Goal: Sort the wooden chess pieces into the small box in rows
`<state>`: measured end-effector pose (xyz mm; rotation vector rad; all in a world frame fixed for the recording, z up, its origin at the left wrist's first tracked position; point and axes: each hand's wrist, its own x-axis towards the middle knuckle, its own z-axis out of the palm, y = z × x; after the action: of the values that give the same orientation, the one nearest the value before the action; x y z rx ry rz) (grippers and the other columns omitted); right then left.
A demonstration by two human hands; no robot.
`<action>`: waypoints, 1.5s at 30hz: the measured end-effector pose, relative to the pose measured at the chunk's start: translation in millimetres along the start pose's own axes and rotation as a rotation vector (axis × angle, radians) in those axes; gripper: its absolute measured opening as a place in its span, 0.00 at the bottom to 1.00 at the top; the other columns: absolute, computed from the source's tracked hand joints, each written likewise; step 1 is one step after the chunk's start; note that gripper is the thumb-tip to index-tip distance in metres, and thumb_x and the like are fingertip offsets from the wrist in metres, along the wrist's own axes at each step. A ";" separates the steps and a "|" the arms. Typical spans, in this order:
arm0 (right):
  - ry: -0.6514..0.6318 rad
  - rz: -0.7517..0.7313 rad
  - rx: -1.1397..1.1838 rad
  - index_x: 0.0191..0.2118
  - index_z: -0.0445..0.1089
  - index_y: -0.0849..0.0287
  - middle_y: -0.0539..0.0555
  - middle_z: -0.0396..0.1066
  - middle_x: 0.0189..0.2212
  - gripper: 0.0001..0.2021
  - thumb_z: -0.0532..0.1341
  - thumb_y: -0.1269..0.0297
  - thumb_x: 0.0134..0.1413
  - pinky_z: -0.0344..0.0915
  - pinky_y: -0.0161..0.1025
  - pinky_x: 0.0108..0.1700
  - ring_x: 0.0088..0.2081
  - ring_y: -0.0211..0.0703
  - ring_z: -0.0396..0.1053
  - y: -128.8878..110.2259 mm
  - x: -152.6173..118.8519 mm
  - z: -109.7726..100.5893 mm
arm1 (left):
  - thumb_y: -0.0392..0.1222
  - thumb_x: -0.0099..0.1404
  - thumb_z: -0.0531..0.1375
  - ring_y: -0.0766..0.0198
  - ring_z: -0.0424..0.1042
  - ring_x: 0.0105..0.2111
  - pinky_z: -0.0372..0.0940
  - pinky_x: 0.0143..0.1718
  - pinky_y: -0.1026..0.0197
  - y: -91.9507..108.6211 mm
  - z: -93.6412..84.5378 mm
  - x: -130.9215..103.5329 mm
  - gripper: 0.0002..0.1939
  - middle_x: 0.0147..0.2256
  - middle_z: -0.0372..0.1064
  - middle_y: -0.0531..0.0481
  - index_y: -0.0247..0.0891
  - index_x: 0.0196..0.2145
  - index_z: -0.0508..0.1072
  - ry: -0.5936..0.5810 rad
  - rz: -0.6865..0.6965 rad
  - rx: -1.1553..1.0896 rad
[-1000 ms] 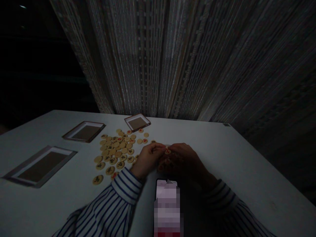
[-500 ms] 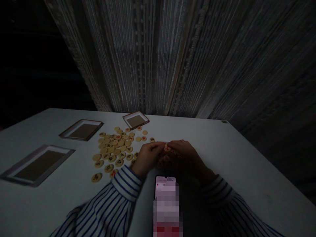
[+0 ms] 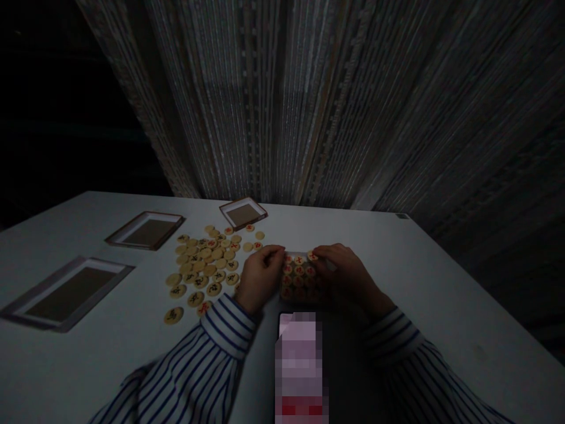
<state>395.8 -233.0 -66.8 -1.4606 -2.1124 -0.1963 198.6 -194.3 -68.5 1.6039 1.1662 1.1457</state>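
Note:
Rows of round pieces with red characters [image 3: 299,271] fill a small box [image 3: 289,299] in front of me. My right hand [image 3: 342,268] pinches a round piece [image 3: 312,255] at the box's far right corner. At the box's left side is my left hand [image 3: 260,274], its fingers curled together near the far left corner; whether they hold anything is hidden. Left of that hand lies a loose pile of round wooden pieces [image 3: 205,254], some with black or red characters and some blank.
Three shallow framed trays stand on the white table: one at the near left [image 3: 66,291], one behind it [image 3: 148,231], one at the back [image 3: 243,213]. A lit phone [image 3: 298,353] lies between my forearms. Striped curtains [image 3: 282,106] hang behind the table.
My hands have moved apart, left hand to the left and right hand to the right. The piece between them has shifted right with my right hand, and the box's rows now show.

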 end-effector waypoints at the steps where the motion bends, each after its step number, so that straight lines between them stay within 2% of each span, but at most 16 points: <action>1: -0.016 -0.001 -0.005 0.39 0.70 0.58 0.54 0.74 0.38 0.09 0.56 0.63 0.56 0.60 0.42 0.40 0.38 0.44 0.68 1.9 -0.5 0.9 | 0.46 0.58 0.56 0.61 0.71 0.33 0.64 0.36 0.61 -1.2 -0.1 0.0 0.13 0.32 0.74 0.48 0.35 0.34 0.75 -0.003 0.006 0.013; 7: -0.091 -0.002 -0.039 0.39 0.70 0.58 0.52 0.74 0.37 0.09 0.56 0.62 0.56 0.59 0.40 0.39 0.38 0.43 0.68 5.6 -2.2 4.5 | 0.46 0.59 0.56 0.60 0.72 0.34 0.64 0.37 0.60 -8.0 0.6 1.4 0.13 0.33 0.74 0.46 0.35 0.35 0.75 -0.009 0.030 0.041; 15: -0.194 0.001 -0.235 0.37 0.70 0.56 0.52 0.75 0.35 0.10 0.53 0.61 0.58 0.53 0.38 0.32 0.34 0.42 0.67 3.7 -1.0 6.8 | 0.46 0.58 0.56 0.61 0.72 0.33 0.64 0.36 0.61 -7.9 -0.7 2.1 0.13 0.31 0.74 0.47 0.36 0.34 0.75 -0.012 0.022 0.059; 25: -0.197 0.052 -0.333 0.33 0.71 0.56 0.52 0.75 0.31 0.10 0.53 0.62 0.58 0.49 0.39 0.29 0.31 0.42 0.66 -11.1 2.4 7.5 | 0.45 0.59 0.55 0.60 0.72 0.33 0.63 0.35 0.61 -6.5 -0.4 2.1 0.12 0.31 0.74 0.48 0.36 0.33 0.75 -0.023 0.024 0.090; 32: -0.218 0.090 -0.338 0.33 0.71 0.56 0.51 0.75 0.33 0.09 0.53 0.63 0.58 0.48 0.40 0.31 0.33 0.44 0.66 -14.1 4.8 6.3 | 0.45 0.59 0.55 0.60 0.72 0.32 0.63 0.34 0.62 -7.2 -0.7 1.0 0.12 0.30 0.74 0.48 0.36 0.33 0.75 -0.027 0.039 0.116; 40: -0.289 0.133 -0.361 0.35 0.72 0.55 0.52 0.74 0.35 0.11 0.52 0.62 0.58 0.48 0.39 0.31 0.34 0.44 0.66 -17.2 7.3 3.2 | 0.43 0.59 0.54 0.62 0.71 0.31 0.63 0.32 0.64 -2.5 -0.6 1.0 0.11 0.29 0.74 0.49 0.35 0.31 0.75 -0.032 0.052 0.117; 45: -0.345 0.157 -0.362 0.38 0.71 0.54 0.51 0.73 0.39 0.12 0.51 0.61 0.59 0.48 0.40 0.32 0.37 0.45 0.65 -19.9 8.7 0.6 | 0.42 0.59 0.54 0.63 0.71 0.30 0.63 0.31 0.64 -6.9 0.5 1.3 0.11 0.28 0.74 0.50 0.36 0.30 0.74 -0.030 0.077 0.116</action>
<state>375.6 -233.5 -59.0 -1.9858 -2.3019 -0.2964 197.9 -191.5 -74.9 1.7613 1.1787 1.1164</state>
